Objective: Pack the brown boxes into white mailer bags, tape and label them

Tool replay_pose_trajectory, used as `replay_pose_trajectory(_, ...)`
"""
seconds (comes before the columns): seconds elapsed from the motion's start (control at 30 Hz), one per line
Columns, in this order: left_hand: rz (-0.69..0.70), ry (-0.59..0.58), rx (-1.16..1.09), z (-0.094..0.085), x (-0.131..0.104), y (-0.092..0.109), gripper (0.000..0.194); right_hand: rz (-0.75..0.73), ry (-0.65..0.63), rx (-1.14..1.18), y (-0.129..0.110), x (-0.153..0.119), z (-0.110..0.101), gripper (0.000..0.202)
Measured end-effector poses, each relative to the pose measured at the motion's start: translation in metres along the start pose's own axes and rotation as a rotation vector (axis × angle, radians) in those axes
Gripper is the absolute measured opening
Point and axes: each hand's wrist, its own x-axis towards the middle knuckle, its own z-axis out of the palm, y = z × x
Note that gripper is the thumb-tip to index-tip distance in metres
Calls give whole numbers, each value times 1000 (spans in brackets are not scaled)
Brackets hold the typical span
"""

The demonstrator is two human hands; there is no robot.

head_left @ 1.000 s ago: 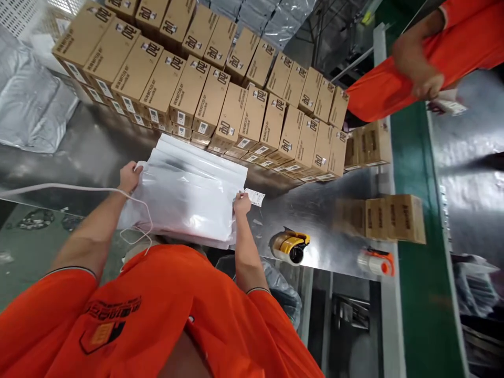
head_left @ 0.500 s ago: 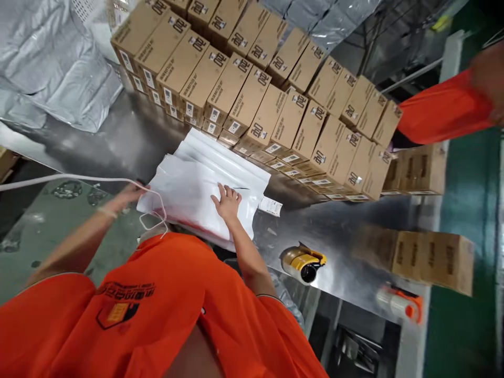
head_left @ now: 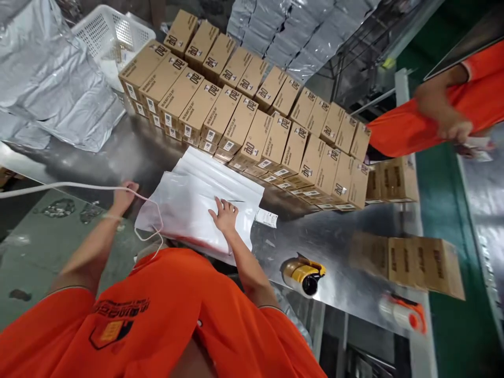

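A stack of white plastic bags lies on the metal table in front of my body. My right hand rests on it with the fingers spread, holding nothing. Left of the bags, at the table's near edge, is my left hand; its fingers look curled, and what they hold, if anything, is too small to make out. A white cord runs past my left hand and loops over the bags' left corner. A printed label sticks out at the bags' right side.
Rows of brown boxes stand behind the bags. A yellow tape dispenser and more cartons are to the right. Grey wrapped packs and a white basket are at the back left. Another person's hand shows at the right.
My left hand has moved away from the bags' left edge, out to the left. My right hand stays on the bags. The view has shifted, and more of the other person shows.
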Motion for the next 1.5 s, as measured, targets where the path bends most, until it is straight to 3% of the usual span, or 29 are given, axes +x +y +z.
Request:
replay_pose_trajectory(0.1, 135, -82, -59, 22, 55, 54, 9, 0, -5, 2, 1, 0, 1, 63)
replay_pose_trajectory(0.2, 204, -252, -80, 44, 94, 92, 19, -7, -2, 14, 1, -1, 0, 63)
replay_pose_trajectory(0.3, 209, -430, -78, 54, 112, 104, 22, -4, -10, 28, 0, -1, -2, 64)
replay_pose_trajectory(0.37, 217, -469, -86, 54, 115, 104, 23, 5, -22, 37, -1, 0, -4, 64)
replay_pose_trajectory(0.6, 308, -377, -148, 41, 99, 99, 9, 27, -33, 46, -3, 1, -7, 65)
replay_pose_trajectory(0.7, 396, -210, -152, 37, 79, 91, 22, 29, -40, 56, -1, -1, -9, 65)
replay_pose_trajectory(0.8, 629, -38, -101, 42, 54, 82, 8, 92, 20, 113, -3, 7, -19, 63)
replay_pose_trajectory(0.9, 892, -19, -79, 53, 35, 75, 12, 92, 201, 348, -20, 36, -38, 51)
replay_pose_trajectory(0.97, 955, 0, -74, 59, 27, 72, 17, -4, 275, 622, -43, 65, -50, 40)
replay_pose_trajectory(1.03, 949, 6, -70, 65, 23, 72, 16, -106, 243, 904, -73, 96, -58, 31)
replay_pose_trajectory(1.1, 901, 2, -81, 68, 23, 72, 18, -172, 119, 1127, -101, 120, -61, 27)
replay_pose_trajectory(1.23, 768, 44, -126, 71, 24, 74, 30, -176, -154, 1391, -133, 136, -58, 31)
replay_pose_trajectory(1.5, 490, 59, -319, 76, 25, 76, 47, -150, -115, 1335, -143, 134, -52, 20)
